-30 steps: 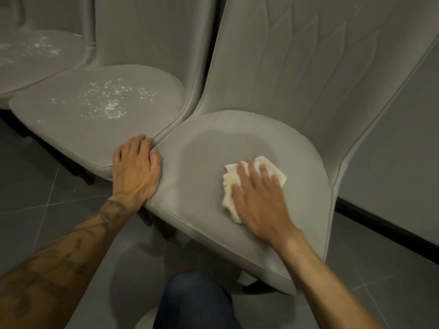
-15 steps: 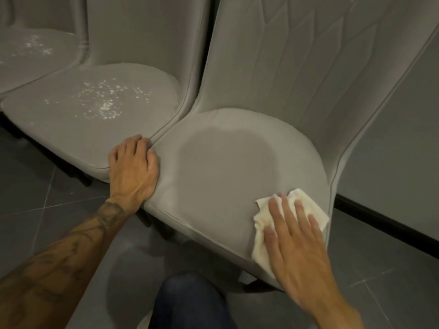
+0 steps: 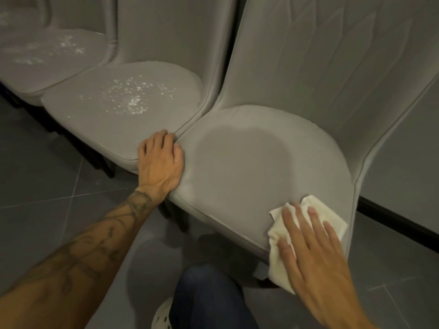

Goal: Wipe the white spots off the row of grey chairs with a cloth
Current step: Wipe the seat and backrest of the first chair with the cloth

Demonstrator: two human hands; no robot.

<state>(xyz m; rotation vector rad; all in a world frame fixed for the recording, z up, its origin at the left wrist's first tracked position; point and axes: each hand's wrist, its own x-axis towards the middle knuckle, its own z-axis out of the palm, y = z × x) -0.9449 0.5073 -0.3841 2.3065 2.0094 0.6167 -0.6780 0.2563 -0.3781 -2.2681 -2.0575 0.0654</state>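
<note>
Far-left chair (image 3: 40, 65): grey seat, partly in view at the top left corner, with blurred white spots (image 3: 71, 46) on it.
Middle chair (image 3: 99, 119): grey seat bearing a scatter of white specks (image 3: 136, 96) around its centre; its right edge meets the next seat.
Left hand (image 3: 161, 162): flat, fingers together, resting over the seam where the two seat fronts meet; it holds nothing.
Right chair (image 3: 249, 167): grey seat with a darker round patch (image 3: 242, 153) at its centre and no spots visible.
Knee (image 3: 209, 295): in dark blue cloth, below the seat's front edge, above the grey tiled floor (image 3: 47, 210).
Cloth (image 3: 332, 219): white, crumpled, at the seat's front right edge; long axis runs from that edge down over the front rim.
Right hand (image 3: 311, 252): palm down, fingers spread, pressing the cloth onto the seat, fingertips pointing toward the backrest.
</note>
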